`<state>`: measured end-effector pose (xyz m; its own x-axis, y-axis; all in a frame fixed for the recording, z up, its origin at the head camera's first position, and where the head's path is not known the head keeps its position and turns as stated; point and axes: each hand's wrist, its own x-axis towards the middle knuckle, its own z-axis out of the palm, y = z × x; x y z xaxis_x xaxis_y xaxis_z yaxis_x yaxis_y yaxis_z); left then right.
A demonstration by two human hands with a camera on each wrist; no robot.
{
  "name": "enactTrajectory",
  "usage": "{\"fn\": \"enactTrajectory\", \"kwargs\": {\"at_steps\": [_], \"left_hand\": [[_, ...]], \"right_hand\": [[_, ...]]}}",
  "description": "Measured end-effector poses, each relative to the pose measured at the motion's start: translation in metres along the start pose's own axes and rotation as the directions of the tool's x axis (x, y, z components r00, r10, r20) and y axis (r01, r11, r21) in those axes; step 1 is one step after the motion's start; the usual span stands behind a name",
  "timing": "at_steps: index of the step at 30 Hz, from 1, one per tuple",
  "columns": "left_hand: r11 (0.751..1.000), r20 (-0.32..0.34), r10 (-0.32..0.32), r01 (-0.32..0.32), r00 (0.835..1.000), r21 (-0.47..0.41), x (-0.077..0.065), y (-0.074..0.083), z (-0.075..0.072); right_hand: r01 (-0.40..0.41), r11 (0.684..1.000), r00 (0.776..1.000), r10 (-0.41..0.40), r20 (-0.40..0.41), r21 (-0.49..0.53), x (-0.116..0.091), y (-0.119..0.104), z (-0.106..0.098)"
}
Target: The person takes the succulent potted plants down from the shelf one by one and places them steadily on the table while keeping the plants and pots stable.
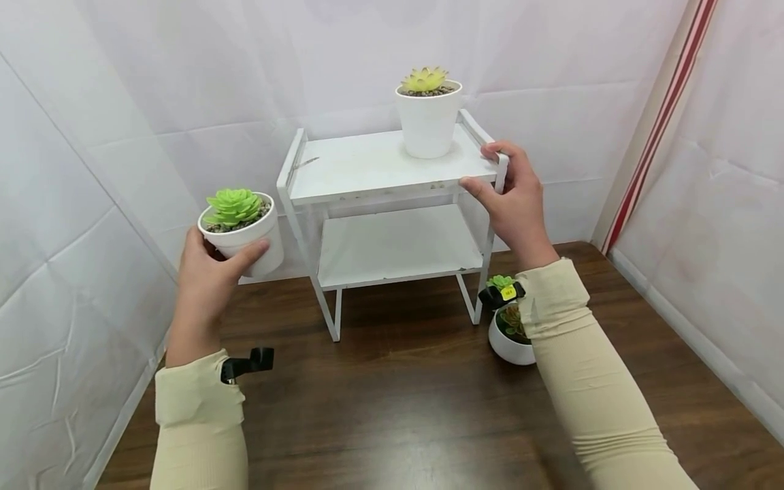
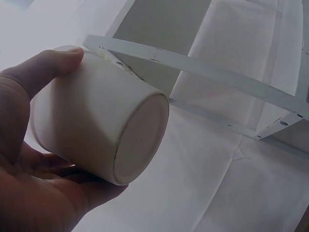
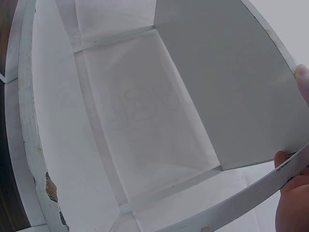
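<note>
My left hand (image 1: pixel 205 292) holds a white pot (image 1: pixel 263 252) with a bright green succulent (image 1: pixel 234 207), in the air left of a white two-tier shelf rack (image 1: pixel 392 194). Seen from the left wrist, the thumb lies along the side of the tilted pot (image 2: pixel 96 101), and its bare underside shows. At the rack's front right corner, my right hand (image 1: pixel 517 204) grips the top tier, thumb at the front edge and fingers by the side rail. Toward the right of the top tier stands another white pot (image 1: pixel 427 126) with a yellow-green succulent (image 1: pixel 425 79).
A low white bowl planter (image 1: pixel 513 350) sits on the brown wooden table (image 1: pixel 392 408) by the rack's right leg, partly behind my right wrist. Another green succulent (image 1: pixel 501 281) shows just behind it. White cloth walls (image 1: pixel 202 75) enclose the back and sides.
</note>
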<state>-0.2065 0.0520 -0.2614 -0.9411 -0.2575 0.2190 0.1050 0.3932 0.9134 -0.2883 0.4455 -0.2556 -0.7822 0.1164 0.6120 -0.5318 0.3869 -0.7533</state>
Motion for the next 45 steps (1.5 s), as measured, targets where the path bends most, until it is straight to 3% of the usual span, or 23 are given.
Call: {"fn": "enactTrajectory", "kwargs": {"at_steps": [5, 17, 39, 45], "left_hand": [[1.0, 0.013, 0.01, -0.01, 1.0, -0.001, 0.0, -0.005, 0.002], [1.0, 0.019, -0.003, 0.003, 1.0, -0.004, -0.002, -0.011, 0.003], [0.999, 0.02, -0.004, 0.004, 1.0, -0.033, -0.004, -0.021, 0.004], [0.999, 0.023, -0.021, 0.022, 1.0, -0.034, -0.006, -0.022, 0.004]], "right_hand": [[-0.004, 1.0, 1.0, 0.004, 0.007, 0.016, -0.004, -0.008, -0.002], [0.019, 1.0, 1.0, -0.019, 0.003, 0.007, 0.003, 0.017, 0.004], [0.019, 1.0, 1.0, -0.019, 0.014, 0.019, 0.004, 0.017, 0.008], [0.003, 1.0, 1.0, -0.004, 0.014, 0.014, 0.0, 0.002, 0.006]]}}
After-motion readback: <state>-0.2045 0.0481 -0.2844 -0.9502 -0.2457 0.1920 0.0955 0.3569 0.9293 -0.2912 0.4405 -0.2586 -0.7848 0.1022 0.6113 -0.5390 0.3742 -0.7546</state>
